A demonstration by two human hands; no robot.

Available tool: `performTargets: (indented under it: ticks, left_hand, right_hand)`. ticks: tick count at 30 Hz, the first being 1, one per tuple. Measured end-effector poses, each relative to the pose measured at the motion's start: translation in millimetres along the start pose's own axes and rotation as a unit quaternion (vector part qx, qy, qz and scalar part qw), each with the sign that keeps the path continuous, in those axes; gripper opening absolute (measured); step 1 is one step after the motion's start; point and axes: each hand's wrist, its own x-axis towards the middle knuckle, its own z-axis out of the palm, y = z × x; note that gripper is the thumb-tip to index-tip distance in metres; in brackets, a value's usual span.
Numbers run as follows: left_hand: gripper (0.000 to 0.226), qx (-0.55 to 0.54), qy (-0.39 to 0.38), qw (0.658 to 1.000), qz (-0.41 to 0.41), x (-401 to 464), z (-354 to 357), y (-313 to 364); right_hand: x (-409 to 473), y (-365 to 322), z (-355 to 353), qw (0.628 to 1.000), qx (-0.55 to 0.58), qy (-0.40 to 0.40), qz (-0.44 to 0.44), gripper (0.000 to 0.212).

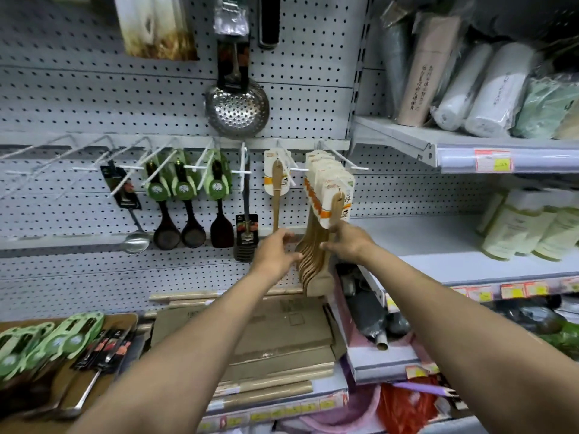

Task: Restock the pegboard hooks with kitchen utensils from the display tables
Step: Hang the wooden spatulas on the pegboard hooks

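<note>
Wooden spatulas (313,261) btwn the fingers: tan-brown, w/ white cards (332,189) banded orange above the fingertips. Pegboard (94,104) behind: pale grey, dotted w/ dark holes. Left of the fingers: dark brown spoons (180,227) on green cards, silver skimmer (237,109) higher up, speckled w/ holes.

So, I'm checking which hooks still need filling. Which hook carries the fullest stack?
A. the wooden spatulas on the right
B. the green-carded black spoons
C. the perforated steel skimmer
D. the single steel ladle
A: the wooden spatulas hang many deep on one hook, steadied by the left hand and right hand, while the other hooks hold only one or a few items.
</note>
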Motion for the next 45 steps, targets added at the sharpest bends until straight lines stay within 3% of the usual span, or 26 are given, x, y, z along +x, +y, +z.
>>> performTargets:
  ticks: [5,9,16,30,39,45]
  left_hand:
    - [0.051,0.173,0.023,0.982,0.066,-38.4,-107.4,-11.2]
    - [0.052,0.246,0.053,0.965,0.074,-90.0,-200.5,-37.6]
    - [0.049,0.331,0.133,0.933,0.056,-211.8,-350.7,-115.2]
    - [0.054,0.33,0.273,0.897,-0.106,-426.5,-572.7,-279.4]
    - [0.056,0.341,0.33,0.862,-0.176,-495.1,-708.4,-371.6]
    - [0.058,0.377,0.33,0.844,-0.194,-493.0,-839.7,-445.1]
  right_hand:
    - [-35.1,-91.0,2.3,0.973,-0.191,0.021,-0.126,0.056]
    - [-74.3,-173.9,16.2,0.948,-0.227,0.079,-0.207,0.056]
    - [-153.2,-310.2,93.6,0.927,-0.19,0.087,-0.311,0.058]
    - [-285.4,-572.0,244.1,0.871,-0.056,-0.009,-0.489,0.056]
    - [-308.5,-754.6,329.4,0.818,-0.017,-0.065,-0.571,0.058]
    - [-293.1,-902.2,393.4,0.796,-0.013,-0.073,-0.601,0.06]
